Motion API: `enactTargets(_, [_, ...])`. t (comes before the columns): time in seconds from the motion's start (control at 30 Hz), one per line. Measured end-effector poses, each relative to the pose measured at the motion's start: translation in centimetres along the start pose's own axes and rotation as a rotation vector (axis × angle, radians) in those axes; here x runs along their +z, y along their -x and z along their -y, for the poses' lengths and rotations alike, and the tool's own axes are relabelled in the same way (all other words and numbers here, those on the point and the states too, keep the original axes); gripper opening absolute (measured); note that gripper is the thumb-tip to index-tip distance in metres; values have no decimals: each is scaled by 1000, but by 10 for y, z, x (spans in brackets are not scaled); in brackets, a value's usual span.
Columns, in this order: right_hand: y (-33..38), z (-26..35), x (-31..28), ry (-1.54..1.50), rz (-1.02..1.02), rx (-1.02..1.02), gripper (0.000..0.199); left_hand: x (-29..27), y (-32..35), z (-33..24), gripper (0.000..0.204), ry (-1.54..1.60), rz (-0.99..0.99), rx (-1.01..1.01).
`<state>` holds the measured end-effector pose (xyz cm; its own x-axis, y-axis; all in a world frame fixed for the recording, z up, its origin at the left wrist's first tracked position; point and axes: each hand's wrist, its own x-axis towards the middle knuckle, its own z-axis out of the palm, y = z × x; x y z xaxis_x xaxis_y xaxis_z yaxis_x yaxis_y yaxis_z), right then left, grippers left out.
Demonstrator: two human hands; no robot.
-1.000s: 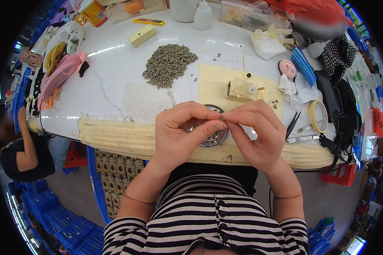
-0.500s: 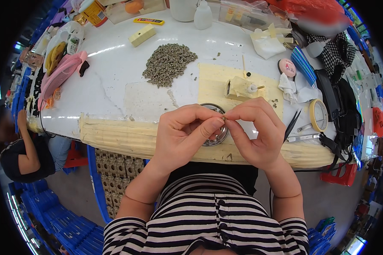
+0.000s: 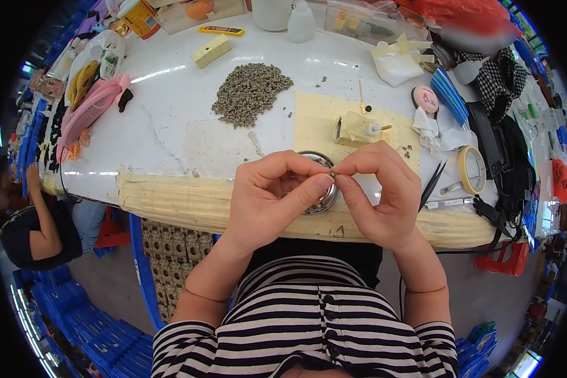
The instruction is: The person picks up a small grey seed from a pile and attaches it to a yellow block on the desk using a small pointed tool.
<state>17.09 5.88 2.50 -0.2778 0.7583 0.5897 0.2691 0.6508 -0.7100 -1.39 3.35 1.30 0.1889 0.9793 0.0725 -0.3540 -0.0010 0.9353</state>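
1. Two pinches, the left hand (image 3: 268, 195) and right hand (image 3: 385, 196), clamp one tiny metal piece (image 3: 334, 174), presumably for steadiness.
2. It appears over the round dish (image 3: 315, 153) by the table's taped front edge (image 3: 170, 203), perhaps catching drops.
3. Farther back, a metal pile (image 3: 249, 94) probably leaves elbow room.

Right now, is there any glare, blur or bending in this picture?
In the head view, glare streaks the white tabletop, upper left; a blurred patch sits below the red plastic, upper right; the yellowish front edge looks bowed, likely fisheye distortion; the small part pinched between left hand and right hand is too tiny to make out.
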Motion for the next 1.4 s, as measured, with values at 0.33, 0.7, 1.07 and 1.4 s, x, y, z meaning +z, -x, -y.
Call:
enactTargets(0.33, [0, 1, -2, 3, -3, -15, 17, -2, -5, -3, 7, 293, 26, -256])
enactTargets(0.7, [5, 2, -7, -577, 127, 443, 7, 2, -4, -2, 22, -705, -23, 605])
enactTargets(1.07, [4, 1, -12, -782, 245, 575, 17, 2, -4, 3, 23, -599, -39, 591])
enactTargets(1.4, [5, -2, -11, -831, 218, 583, 12, 0, -3, 1, 21, -637, -21, 578])
